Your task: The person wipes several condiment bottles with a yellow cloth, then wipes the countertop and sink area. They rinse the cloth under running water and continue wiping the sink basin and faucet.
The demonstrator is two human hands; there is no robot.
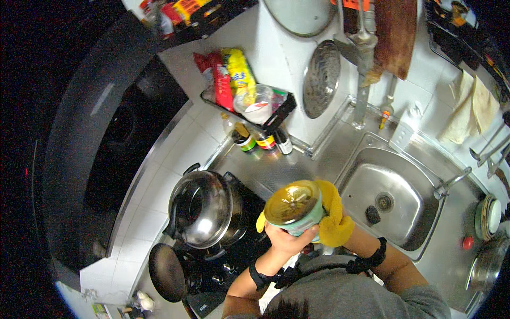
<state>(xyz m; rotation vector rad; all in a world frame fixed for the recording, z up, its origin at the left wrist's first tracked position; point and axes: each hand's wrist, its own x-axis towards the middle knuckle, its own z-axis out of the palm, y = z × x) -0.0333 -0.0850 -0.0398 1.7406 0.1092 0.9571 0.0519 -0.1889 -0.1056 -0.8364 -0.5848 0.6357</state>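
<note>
My left hand grips the lower side of a pale green jar or canister with a shiny, gold-toned round lid. A yellow cloth is bunched along the right side of the jar, with a small bit of yellow showing at its left edge. My right hand is mostly covered by this cloth and seems to hold it against the jar; its fingers are hidden. The jar is held tilted in front of my chest, between the stove and the sink.
A lidded steel pot and a dark frying pan are on the stove at left. A steel sink with a faucet lies at right. Sauce bottles stand below a black wall rack; stacked bowls sit far right.
</note>
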